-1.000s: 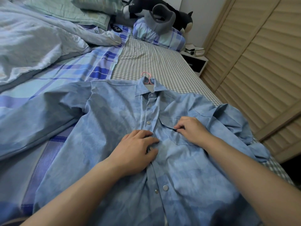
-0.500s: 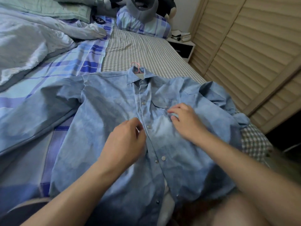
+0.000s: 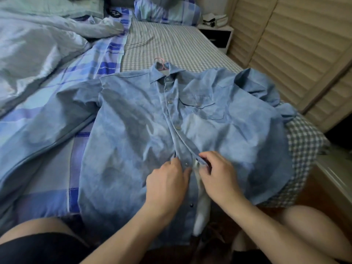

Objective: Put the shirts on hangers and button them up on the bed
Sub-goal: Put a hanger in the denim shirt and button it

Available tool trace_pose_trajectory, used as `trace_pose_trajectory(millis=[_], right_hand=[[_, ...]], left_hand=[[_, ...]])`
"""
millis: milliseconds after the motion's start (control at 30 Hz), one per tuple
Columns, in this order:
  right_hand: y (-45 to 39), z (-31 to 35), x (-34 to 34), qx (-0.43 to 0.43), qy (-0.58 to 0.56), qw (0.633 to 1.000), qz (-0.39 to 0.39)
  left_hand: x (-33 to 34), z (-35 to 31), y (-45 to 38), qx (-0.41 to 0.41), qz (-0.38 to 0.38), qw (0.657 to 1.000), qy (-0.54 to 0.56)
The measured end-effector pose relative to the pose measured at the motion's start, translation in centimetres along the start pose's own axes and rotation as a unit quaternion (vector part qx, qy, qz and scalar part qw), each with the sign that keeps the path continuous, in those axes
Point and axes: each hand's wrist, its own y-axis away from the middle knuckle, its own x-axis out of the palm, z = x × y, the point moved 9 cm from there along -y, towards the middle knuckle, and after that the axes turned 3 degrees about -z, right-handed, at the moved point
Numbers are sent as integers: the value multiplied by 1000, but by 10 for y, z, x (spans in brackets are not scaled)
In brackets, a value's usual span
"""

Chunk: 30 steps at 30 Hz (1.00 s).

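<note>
hands: left [image 3: 167, 180] and right [image 3: 219, 176] each pinch shirt [image 3: 133, 130] placket edge, 6 o'clock | risk: snap [image 3: 186, 164] misaligns, probably puckering fabric

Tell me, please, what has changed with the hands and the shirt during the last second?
Both hands moved down the placket toward the hem. The left hand left the mid-chest snap and now pinches the snap edge lower down; the right hand left the pocket and now pinches the opposite edge. The blue shirt stays flat on the bed, the pink hanger in its collar.
</note>
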Motion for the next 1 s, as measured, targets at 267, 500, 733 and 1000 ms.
trace_pose_trajectory(millis=[267, 500, 733, 1000], right_hand=[[-7, -4, -26, 111, -161, 980, -24], [-5, 12, 7, 173, -292, 935, 101], [2, 3, 28, 243, -310, 908, 140], [4, 9, 19, 214, -261, 936, 101]], left_hand=[[-8, 27, 5, -140, -9, 925, 353], [12, 30, 19, -261, 105, 715, 640], [15, 32, 21, -275, 113, 687, 663], [16, 33, 21, -282, 117, 658, 689]])
